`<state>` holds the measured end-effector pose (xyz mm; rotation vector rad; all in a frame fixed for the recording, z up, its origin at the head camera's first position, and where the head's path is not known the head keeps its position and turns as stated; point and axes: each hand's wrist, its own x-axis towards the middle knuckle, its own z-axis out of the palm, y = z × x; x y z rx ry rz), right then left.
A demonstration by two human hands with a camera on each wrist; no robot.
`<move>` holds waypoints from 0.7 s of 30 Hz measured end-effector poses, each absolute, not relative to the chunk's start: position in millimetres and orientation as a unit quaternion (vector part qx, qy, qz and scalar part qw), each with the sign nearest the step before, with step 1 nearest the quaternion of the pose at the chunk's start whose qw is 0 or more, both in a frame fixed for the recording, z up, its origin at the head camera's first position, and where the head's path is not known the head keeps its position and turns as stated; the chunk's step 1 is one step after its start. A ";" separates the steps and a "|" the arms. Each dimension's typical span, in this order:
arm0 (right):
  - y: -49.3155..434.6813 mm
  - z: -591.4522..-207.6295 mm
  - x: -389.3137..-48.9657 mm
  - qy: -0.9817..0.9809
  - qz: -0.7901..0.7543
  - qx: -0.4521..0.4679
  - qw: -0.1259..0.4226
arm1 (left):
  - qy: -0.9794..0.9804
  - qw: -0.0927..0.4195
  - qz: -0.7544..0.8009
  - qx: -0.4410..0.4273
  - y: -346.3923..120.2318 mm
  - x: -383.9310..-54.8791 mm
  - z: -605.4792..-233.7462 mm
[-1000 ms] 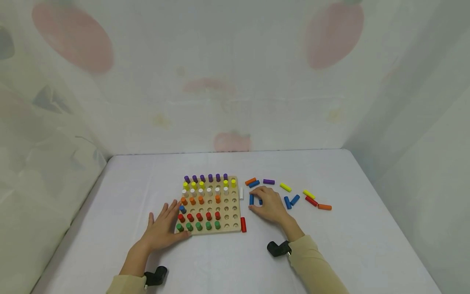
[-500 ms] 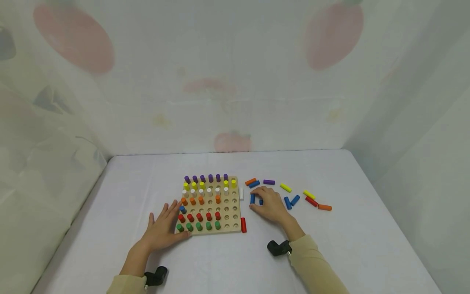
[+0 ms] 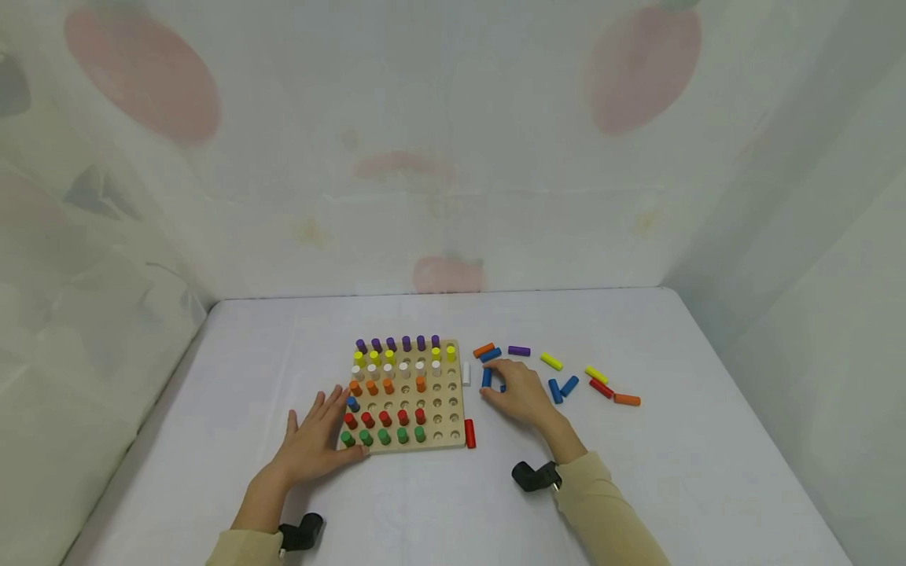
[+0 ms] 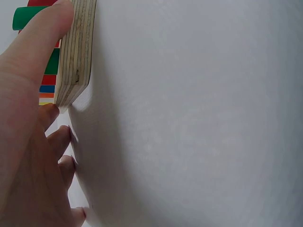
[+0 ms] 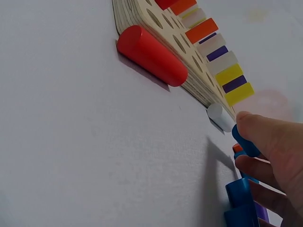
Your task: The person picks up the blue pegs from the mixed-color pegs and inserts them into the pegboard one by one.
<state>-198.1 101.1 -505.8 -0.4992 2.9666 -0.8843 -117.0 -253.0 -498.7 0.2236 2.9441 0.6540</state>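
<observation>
A wooden pegboard [image 3: 428, 403] stands on the table, with rows of purple, yellow, white, orange, red and green pegs and a single blue peg [image 3: 352, 404] upright in its holes. My left hand [image 3: 311, 444] rests at its left front corner, fingers spread along the side; in the left wrist view the thumb [image 4: 40, 40] lies on the board's edge by a green peg [image 4: 28, 18]. To the right of the board, my right hand [image 3: 522, 395] pinches a blue peg [image 3: 486, 378] between thumb and fingertip. Another blue peg [image 3: 503, 388] is partly hidden under that hand.
By the board's right edge lie a white peg [image 3: 465, 373] and a red peg [image 3: 470, 433]. Behind and right of my right hand are scattered blue pegs [image 3: 569, 385], a purple peg [image 3: 519, 351], and yellow, red and orange ones. A patterned cloth [image 3: 453, 196] hangs behind the table.
The blue peg pinched in my right hand has shifted very slightly away from me. My left hand and the board stay in place.
</observation>
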 end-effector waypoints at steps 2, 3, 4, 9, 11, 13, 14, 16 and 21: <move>100.8 -505.0 -197.6 0.945 -0.289 -0.152 0.008 | 0.972 0.060 0.215 0.073 -253.0 -117.0 -499.3; 100.6 -504.5 -197.3 0.944 -0.294 -0.149 0.010 | 0.972 0.063 0.215 0.071 -253.0 -116.9 -499.6; 100.4 -504.0 -197.0 0.943 -0.299 -0.145 0.011 | 0.972 0.064 0.215 0.071 -253.1 -116.9 -500.0; 98.5 -500.2 -196.2 0.935 -0.328 -0.133 0.003 | 0.973 0.068 0.212 0.069 -253.5 -117.0 -500.7; 97.4 -498.5 -196.4 0.933 -0.337 -0.129 -0.006 | 0.973 0.068 0.211 0.070 -253.3 -116.9 -499.6; 95.9 -496.8 -196.3 0.930 -0.344 -0.126 -0.019 | 0.972 0.065 0.212 0.072 -252.9 -116.9 -498.2; 95.3 -495.8 -196.1 0.929 -0.348 -0.125 -0.024 | 0.972 0.064 0.212 0.073 -252.7 -116.9 -497.4; 94.3 -494.0 -195.6 0.926 -0.356 -0.121 -0.031 | 0.972 0.063 0.214 0.073 -252.2 -116.7 -495.9; 93.1 -491.8 -193.8 0.917 -0.378 -0.122 -0.040 | 0.973 0.067 0.212 0.070 -251.6 -117.1 -494.3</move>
